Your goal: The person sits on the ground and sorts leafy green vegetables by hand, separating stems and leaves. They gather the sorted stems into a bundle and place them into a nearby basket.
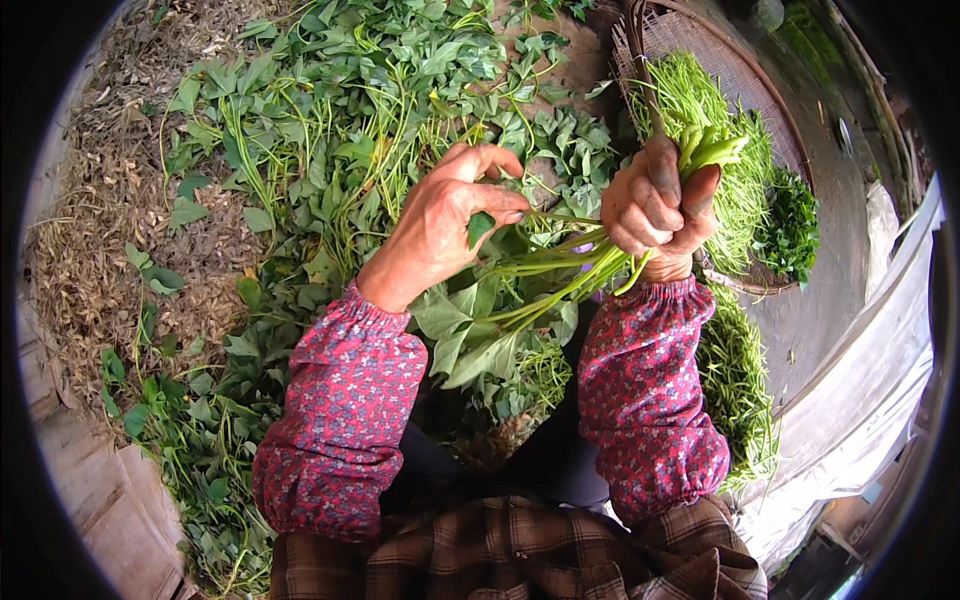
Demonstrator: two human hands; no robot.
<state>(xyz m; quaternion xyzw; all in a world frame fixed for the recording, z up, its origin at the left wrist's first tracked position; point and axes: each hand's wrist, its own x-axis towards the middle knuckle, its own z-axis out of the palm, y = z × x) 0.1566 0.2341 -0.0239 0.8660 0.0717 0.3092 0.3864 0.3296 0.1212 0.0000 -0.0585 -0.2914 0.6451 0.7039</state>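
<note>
My right hand [660, 202] is closed around a bunch of green leaf stalks [570, 281], their cut ends showing above the thumb. Broad green leaves [487, 356] hang from the bunch between my forearms. To the left of it, my left hand [461, 210] pinches one thin stalk between thumb and fingertips, with a small piece of leaf against the palm. Beneath and beyond both hands spreads a large heap of leafy vines [322, 150], which look like sweet potato vines.
A round woven basket [776, 82] at the upper right holds bare green stalks [739, 195] and dark green leaves [787, 225]. More stalks [727, 382] lie below it. Dry husks or leaves [135, 247] cover the ground at left. Pale sheeting [855, 375] runs along the right side.
</note>
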